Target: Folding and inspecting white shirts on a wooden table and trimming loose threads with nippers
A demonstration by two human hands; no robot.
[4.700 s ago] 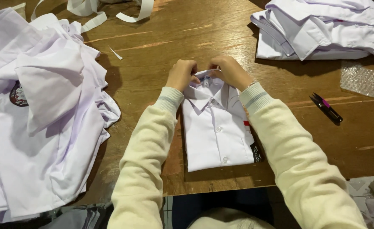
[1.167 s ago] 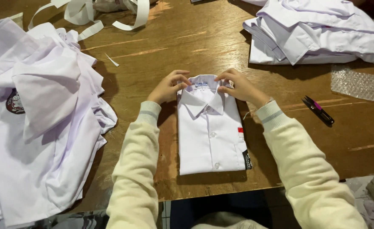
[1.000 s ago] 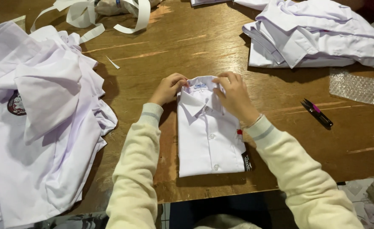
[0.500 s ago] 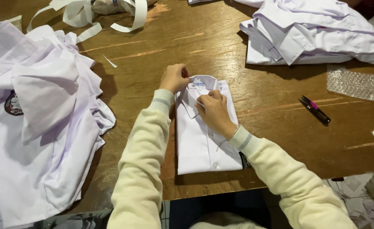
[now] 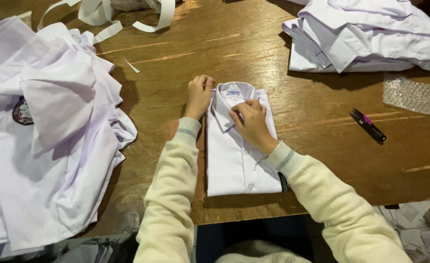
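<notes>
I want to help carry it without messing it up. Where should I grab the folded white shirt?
Probably the two long side edges of the folded shirt, one hand from each side, fingers slid flat underneath. It lies flat on the wooden table, collar away from the person, so lifting both sides evenly should keep the folds.

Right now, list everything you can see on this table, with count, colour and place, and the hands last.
folded shirt: one, white, centre near front edge
loose shirt heap: one, white, left
shirt stack: one, white, far right
paper strips: several, white, far left
bubble wrap: one piece, clear, right
snips: one, black and pink, right
table: one, brown wood
left hand: beside the collar
right hand: on the collar
</notes>
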